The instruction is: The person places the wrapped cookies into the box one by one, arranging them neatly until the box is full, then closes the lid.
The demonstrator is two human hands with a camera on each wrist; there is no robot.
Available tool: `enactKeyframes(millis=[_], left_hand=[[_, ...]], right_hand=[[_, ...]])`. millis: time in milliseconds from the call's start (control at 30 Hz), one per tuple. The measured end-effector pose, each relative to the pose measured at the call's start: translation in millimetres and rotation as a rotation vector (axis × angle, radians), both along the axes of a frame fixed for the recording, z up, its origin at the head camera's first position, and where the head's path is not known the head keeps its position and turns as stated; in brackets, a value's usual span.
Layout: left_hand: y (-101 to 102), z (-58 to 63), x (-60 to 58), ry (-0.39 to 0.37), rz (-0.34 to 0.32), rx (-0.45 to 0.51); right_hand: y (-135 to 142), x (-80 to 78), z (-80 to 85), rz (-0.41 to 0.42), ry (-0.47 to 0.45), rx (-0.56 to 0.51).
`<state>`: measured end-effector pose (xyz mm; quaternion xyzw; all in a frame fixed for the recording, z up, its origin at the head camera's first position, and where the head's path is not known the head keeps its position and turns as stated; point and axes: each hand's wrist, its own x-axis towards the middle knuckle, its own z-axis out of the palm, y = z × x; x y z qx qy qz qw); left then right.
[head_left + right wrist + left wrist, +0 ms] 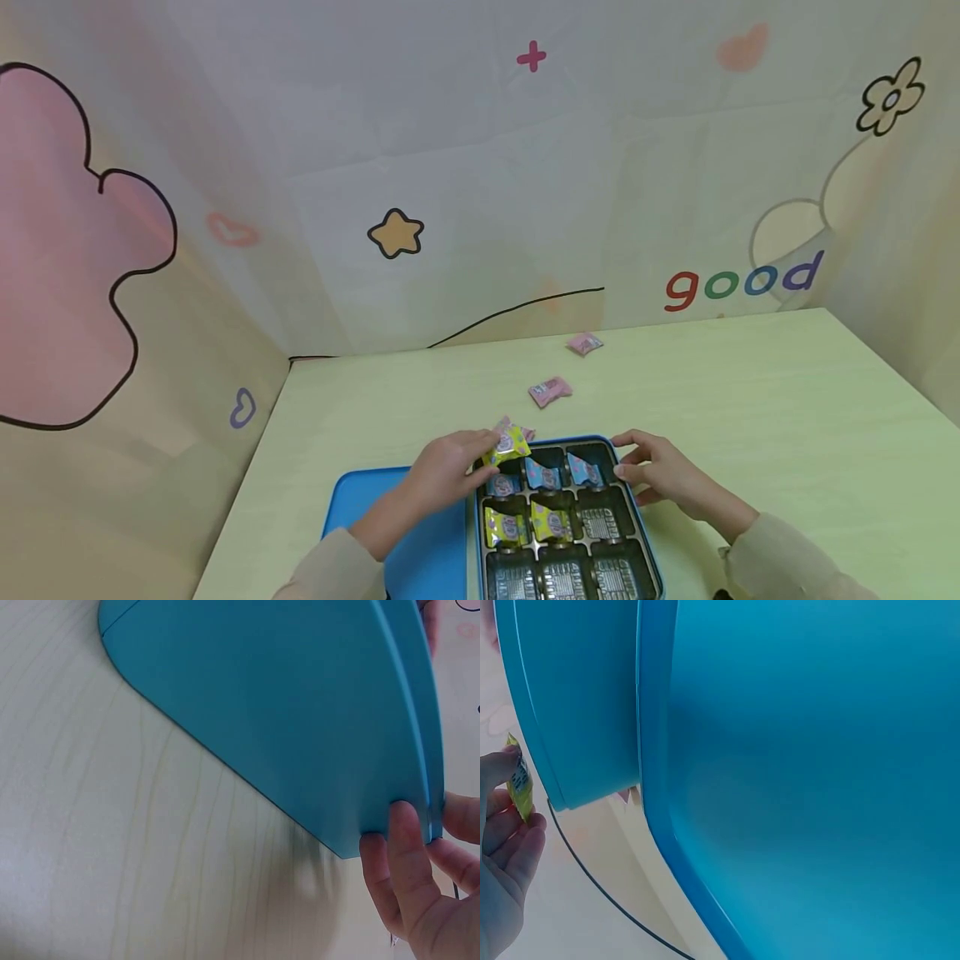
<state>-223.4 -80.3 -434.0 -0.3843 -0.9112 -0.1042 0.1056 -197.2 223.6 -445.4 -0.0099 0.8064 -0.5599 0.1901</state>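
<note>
Between its thumb and fingers, my left hand (450, 471) pinches a yellow candy packet (507, 445) over the far left corner of a blue box (651, 557) with a black divided tray inside. The same packet (520, 784) shows edge-on in the left wrist view. My right hand (660, 471) grips the box's far right corner, thumb at the rim and fingers (405, 832) against the outer wall. Blue candy packets (543, 475) lie in the tray's far row. Two yellow packets (551, 523) sit in the left and middle compartments of the row nearer me.
A blue lid (420, 533) lies flat left of the box, partly under my left arm. Pink candy packets (550, 392) are scattered on the table (787, 400) beyond the box, one partly hidden behind the held packet. A printed cloth backdrop (480, 167) borders the table.
</note>
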Motion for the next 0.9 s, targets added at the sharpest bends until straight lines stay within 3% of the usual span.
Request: enactKeyframes(millis=[367,633,900], left_hand=[[8,0.2,10.5,0.022,-0.093,0.036],[14,-3.3,14.9,0.019,-0.104,-0.004],[18,-5.1,17.9,0.037,-0.139,0.036]], right_hand=[[2,-2.6,-1.7,-0.004,-0.002,-0.016],[2,-2.4,-1.2,-0.001,-0.003,-0.019],[1,-2.8,-2.3,-0.009,-0.003,-0.014]])
